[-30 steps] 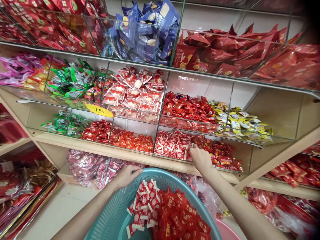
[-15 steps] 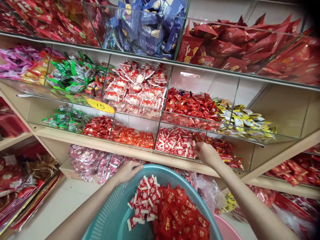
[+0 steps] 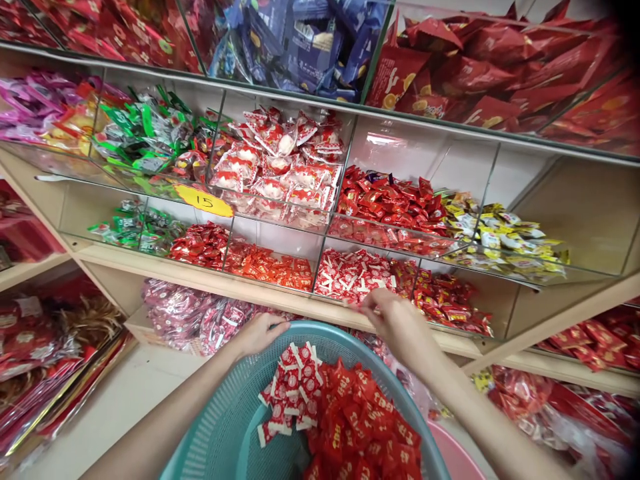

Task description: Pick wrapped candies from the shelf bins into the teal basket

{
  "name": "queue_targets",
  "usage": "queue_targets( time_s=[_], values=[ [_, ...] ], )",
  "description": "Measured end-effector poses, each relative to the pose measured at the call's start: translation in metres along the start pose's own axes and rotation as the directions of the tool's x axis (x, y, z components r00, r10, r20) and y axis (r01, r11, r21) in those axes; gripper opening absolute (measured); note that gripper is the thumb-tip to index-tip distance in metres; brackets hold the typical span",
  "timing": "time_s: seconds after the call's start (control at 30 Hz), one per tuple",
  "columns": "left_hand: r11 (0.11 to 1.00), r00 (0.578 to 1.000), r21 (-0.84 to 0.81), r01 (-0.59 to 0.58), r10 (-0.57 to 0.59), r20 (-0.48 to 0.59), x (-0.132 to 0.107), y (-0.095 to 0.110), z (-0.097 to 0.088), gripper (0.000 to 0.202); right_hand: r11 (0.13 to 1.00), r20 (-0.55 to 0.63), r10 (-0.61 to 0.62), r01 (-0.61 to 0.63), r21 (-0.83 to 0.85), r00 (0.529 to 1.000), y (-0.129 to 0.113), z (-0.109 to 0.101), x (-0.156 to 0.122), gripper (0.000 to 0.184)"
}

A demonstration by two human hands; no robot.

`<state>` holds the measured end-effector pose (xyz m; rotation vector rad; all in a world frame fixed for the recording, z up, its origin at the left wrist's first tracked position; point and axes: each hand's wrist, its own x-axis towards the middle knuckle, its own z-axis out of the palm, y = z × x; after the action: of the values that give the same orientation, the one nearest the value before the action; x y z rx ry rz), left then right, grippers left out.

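On shelving (image 3: 280, 297) | yellow tag (image 3: 204, 200) reads "15" | left fingers (image 3: 270, 322) grip teal basket (image 3: 220, 417) | right fingers (image 3: 376, 302): grasp unclear

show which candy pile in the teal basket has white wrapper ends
The smaller pile on the left; the larger pile beside it has red wrappers with gold lettering.

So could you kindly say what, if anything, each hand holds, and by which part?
The left hand holds the teal basket by its rim; whether the right hand holds anything cannot be told.
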<state>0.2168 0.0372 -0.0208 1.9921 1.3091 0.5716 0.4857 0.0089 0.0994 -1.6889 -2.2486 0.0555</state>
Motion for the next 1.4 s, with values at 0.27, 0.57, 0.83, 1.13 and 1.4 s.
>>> queue_targets(
  time_s=[0.27,0.57,0.83,1.13,1.4],
  values=[
    [0.998,0.999,0.061,-0.03,0.032,-0.035,0.0,-0.003,0.002,0.05,0.973,0.373,-0.198,0.136,0.187,0.906,-0.082,0.084,-0.024,0.016],
    [0.998,0.999,0.048,-0.033,0.034,-0.03,0.0,-0.004,0.004,0.049,0.978,0.431,-0.208,0.179,0.107,0.878,-0.097,0.111,-0.023,0.017],
    [0.999,0.999,0.04,-0.009,0.01,-0.033,-0.001,-0.003,0.002,0.049,0.955,0.358,-0.283,0.296,0.019,0.89,-0.101,0.14,-0.027,0.02],
    [0.999,0.999,0.048,-0.006,0.008,-0.038,0.001,-0.006,0.004,0.05,0.912,0.407,-0.355,0.407,-0.047,0.842,-0.103,0.152,-0.034,0.022],
    [1.0,0.999,0.03,0.009,-0.007,-0.041,0.0,-0.006,0.004,0.05,0.915,0.38,-0.357,0.402,-0.043,0.853,-0.107,0.146,-0.037,0.015]
  ],
)
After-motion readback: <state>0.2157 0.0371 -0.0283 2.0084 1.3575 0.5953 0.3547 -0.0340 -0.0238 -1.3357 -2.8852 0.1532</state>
